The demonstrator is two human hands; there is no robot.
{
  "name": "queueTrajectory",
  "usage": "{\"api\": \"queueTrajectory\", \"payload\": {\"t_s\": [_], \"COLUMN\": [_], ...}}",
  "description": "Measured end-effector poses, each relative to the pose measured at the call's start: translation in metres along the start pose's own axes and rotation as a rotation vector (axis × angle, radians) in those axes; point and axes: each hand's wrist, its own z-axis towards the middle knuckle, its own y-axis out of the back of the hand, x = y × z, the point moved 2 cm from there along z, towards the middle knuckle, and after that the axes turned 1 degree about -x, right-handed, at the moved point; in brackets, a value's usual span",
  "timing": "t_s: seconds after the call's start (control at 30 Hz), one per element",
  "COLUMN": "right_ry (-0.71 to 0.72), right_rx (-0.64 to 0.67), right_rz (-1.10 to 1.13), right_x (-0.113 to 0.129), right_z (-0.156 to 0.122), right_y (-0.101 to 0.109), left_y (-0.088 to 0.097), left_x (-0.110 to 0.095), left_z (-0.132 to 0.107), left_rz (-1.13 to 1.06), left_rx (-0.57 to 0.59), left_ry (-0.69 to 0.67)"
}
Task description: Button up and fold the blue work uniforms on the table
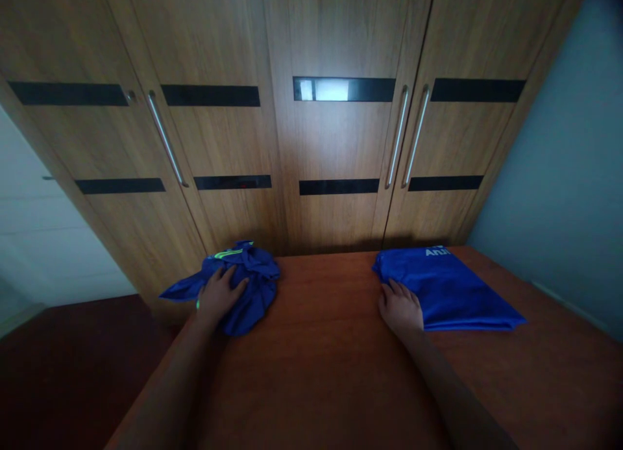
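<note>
On the left of the table lies a crumpled dark-blue garment (256,287) with neon-green stripes, bunched into a loose heap. My left hand (221,297) rests on its near left side, fingers spread over the cloth. A bright-blue shirt (452,291), folded flat into a rough rectangle with white lettering partly showing at its far edge, lies on the right. My right hand (402,307) touches its near left edge, palm down, with the fingers stretched out and lightly bent. The undersides of both hands are hidden.
Both garments lie on a reddish-brown wooden table (321,365). Behind it stands a wooden wardrobe (335,138) with dark strips and long metal handles. A pale wall (559,197) runs along the right; dark red floor (82,365) shows at the left.
</note>
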Motion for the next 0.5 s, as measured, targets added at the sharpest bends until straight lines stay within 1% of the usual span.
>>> {"api": "queueTrajectory", "payload": {"t_s": [0.13, 0.23, 0.3, 0.37, 0.5], "right_ry": [0.013, 0.016, 0.019, 0.007, -0.067], "right_rx": [0.014, -0.008, -0.023, -0.028, -0.029], "right_rz": [0.024, 0.057, 0.074, 0.085, 0.081], "right_x": [-0.013, -0.024, -0.028, -0.03, -0.036], "right_z": [0.002, 0.003, 0.003, 0.003, 0.001], "right_y": [0.001, 0.003, 0.005, 0.006, 0.006], "left_y": [-0.026, -0.046, -0.056, -0.061, -0.063], "left_x": [0.0, -0.009, -0.021, -0.037, -0.077], "left_z": [-0.005, -0.011, -0.017, -0.025, -0.044], "left_rz": [0.017, 0.037, 0.037, 0.015, -0.056], "left_rx": [0.035, 0.069, 0.09, 0.11, 0.202], "left_ry": [-0.022, -0.125, -0.202, -0.257, -0.351]}}
